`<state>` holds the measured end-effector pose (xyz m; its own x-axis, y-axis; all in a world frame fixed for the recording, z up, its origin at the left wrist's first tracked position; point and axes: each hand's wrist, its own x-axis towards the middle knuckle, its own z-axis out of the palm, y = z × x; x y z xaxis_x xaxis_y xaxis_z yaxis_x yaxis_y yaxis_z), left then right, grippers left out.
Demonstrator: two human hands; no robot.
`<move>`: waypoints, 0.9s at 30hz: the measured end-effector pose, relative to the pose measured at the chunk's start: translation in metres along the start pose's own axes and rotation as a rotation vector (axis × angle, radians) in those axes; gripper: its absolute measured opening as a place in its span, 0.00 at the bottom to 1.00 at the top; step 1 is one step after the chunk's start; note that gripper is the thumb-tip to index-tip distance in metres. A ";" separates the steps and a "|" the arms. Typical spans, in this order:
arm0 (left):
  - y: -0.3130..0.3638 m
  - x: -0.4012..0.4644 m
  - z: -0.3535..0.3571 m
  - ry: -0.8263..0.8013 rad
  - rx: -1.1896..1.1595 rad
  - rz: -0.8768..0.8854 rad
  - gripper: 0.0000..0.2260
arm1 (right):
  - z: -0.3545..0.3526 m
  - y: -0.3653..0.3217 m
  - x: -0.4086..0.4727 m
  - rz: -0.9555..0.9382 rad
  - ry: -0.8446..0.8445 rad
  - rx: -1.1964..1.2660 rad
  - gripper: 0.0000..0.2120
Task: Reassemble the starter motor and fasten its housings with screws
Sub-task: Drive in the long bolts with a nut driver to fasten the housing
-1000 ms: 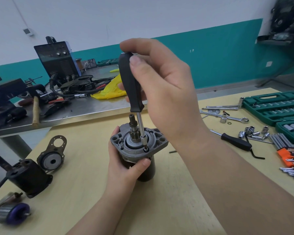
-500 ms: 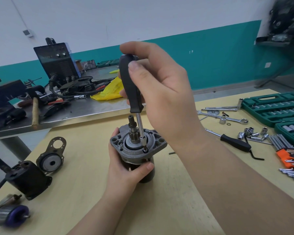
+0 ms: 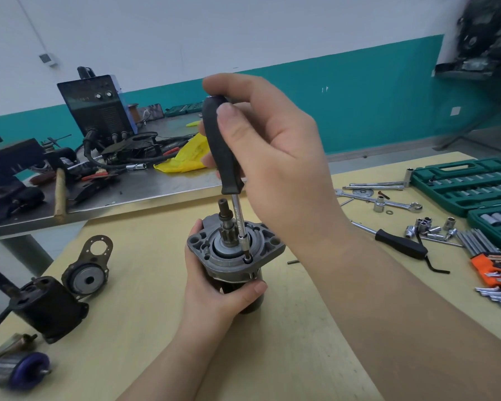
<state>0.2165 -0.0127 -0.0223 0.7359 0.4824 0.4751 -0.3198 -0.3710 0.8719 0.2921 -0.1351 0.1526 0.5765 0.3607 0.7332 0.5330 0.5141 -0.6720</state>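
Black-handled, the screwdriver (image 3: 222,146) stands almost upright in the centre of the frame, its chrome shaft ending in a bit seated on a screw (image 3: 247,259) in the grey cast-metal end housing (image 3: 235,250) of the starter motor (image 3: 237,273). Against the pictures from the last second almost nothing has shifted: the tip sits on the same screw, the right hand (image 3: 272,157) has its fingers and thumb wrapped round the handle as before, and the left hand (image 3: 214,287) goes on clutching the dark motor body beneath the flange, just below centre. That steadiness suggests the screw is being turned home, not yet finished; whether other screws are in cannot be told.

Around it on the pale wooden table (image 3: 272,357): a second black motor casing (image 3: 48,309) and a round end plate with bracket (image 3: 88,274) at lower left, a purple-ended armature (image 3: 21,371) in the bottom-left corner, loose chrome sockets (image 3: 430,228), a spare black-handled driver (image 3: 399,244) and an orange-holdered hex key set (image 3: 495,263) at right, green socket cases (image 3: 469,180) beyond. The splined pinion shaft (image 3: 225,221) rises just beside the driver shaft, leaving little room for tilt.
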 end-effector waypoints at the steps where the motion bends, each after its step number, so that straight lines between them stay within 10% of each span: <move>1: 0.000 0.000 0.000 0.001 0.006 0.001 0.54 | 0.000 0.000 0.000 -0.006 0.003 -0.027 0.09; 27: 0.000 -0.001 -0.001 0.002 0.008 -0.004 0.54 | 0.000 0.001 0.000 -0.029 0.025 -0.014 0.08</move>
<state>0.2155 -0.0124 -0.0223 0.7359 0.4856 0.4719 -0.3121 -0.3752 0.8728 0.2931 -0.1345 0.1518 0.5754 0.3263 0.7500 0.5584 0.5133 -0.6517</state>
